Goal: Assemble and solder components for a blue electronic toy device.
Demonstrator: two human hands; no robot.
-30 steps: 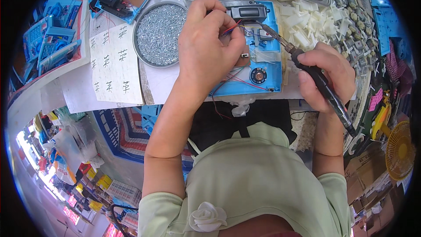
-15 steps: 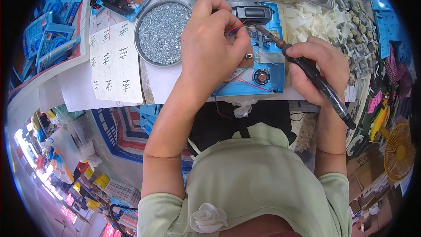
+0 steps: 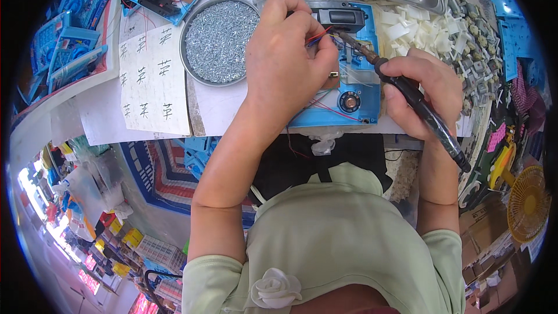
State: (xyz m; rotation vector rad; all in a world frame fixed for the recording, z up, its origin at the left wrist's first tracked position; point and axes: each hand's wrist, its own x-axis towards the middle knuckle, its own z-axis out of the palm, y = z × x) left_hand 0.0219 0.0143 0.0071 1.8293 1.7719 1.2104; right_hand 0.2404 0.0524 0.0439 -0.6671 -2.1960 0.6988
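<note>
under both hands: flat blue plastic housing, red-wired.

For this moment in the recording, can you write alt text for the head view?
The right hand holds a soldering iron tip-down on a blue plastic assembly, while the left hand pinches thin wires there. A round tray of screws sits left.

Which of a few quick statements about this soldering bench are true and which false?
1. The right hand holds a black pen-shaped soldering iron. True.
2. The round metal bowl of small silver screws lies right of the blue plastic housing. False: it lies left of it.
3. The left hand rests on the blue plastic housing, at thin red wires. True.
4. The soldering iron lies unused on the table. False: it is gripped, tip over the housing.
</note>
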